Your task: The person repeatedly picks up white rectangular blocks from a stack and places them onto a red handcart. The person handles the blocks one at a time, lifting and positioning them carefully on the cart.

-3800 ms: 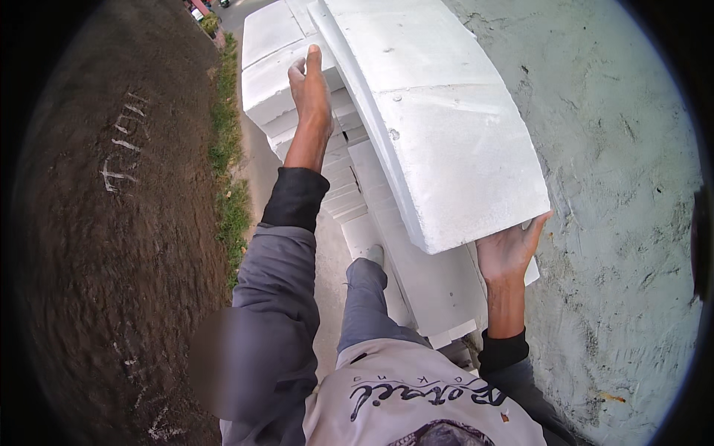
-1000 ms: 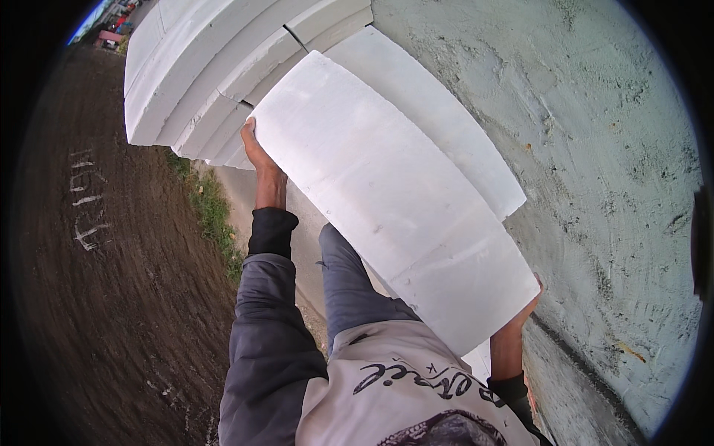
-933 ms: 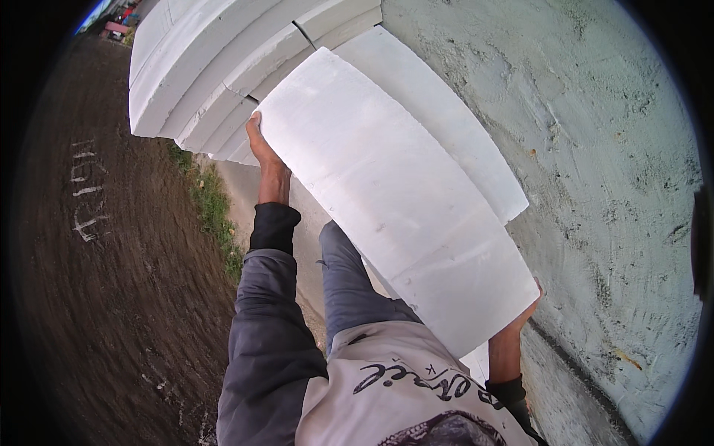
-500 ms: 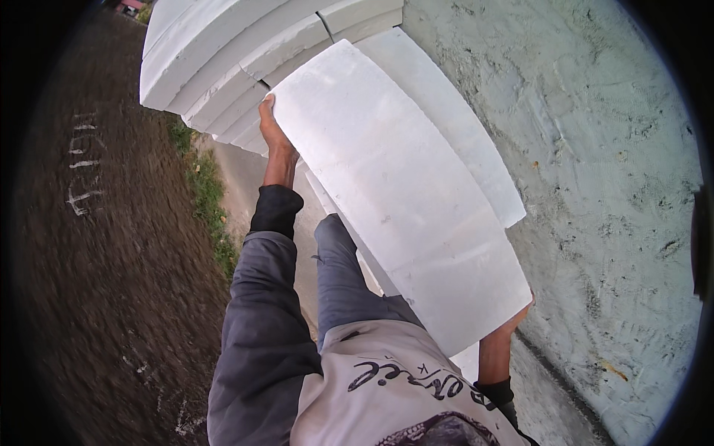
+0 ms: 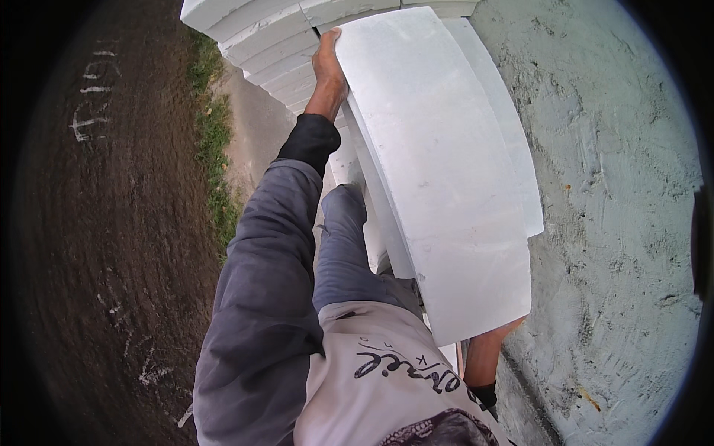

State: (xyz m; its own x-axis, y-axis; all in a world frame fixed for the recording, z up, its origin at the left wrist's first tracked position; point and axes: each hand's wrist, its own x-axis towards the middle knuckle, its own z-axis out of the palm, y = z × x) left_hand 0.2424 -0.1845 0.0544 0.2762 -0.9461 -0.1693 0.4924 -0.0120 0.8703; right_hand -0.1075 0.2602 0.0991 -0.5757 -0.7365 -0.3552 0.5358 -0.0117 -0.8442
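Note:
I hold a large white block [image 5: 439,171] lengthwise in front of me, tilted up on edge. My left hand [image 5: 327,70] grips its far top-left corner, arm stretched out in a grey sleeve with a black cuff. My right hand [image 5: 494,338] supports the block's near lower end from underneath; mostly the wrist shows, the fingers are hidden by the block. A second white block [image 5: 506,141] lies just behind it on the right, against the wall.
A stack of white blocks [image 5: 275,37] lies ahead at the top. A rough grey plastered wall [image 5: 617,208] runs along the right. Dark bare soil [image 5: 104,223] with a strip of grass [image 5: 212,141] lies on the left. My raised knee [image 5: 346,223] is under the block.
The held block has swung more upright and toward the wall. The stack of blocks has slid toward the top of the picture. Both hands keep their grip.

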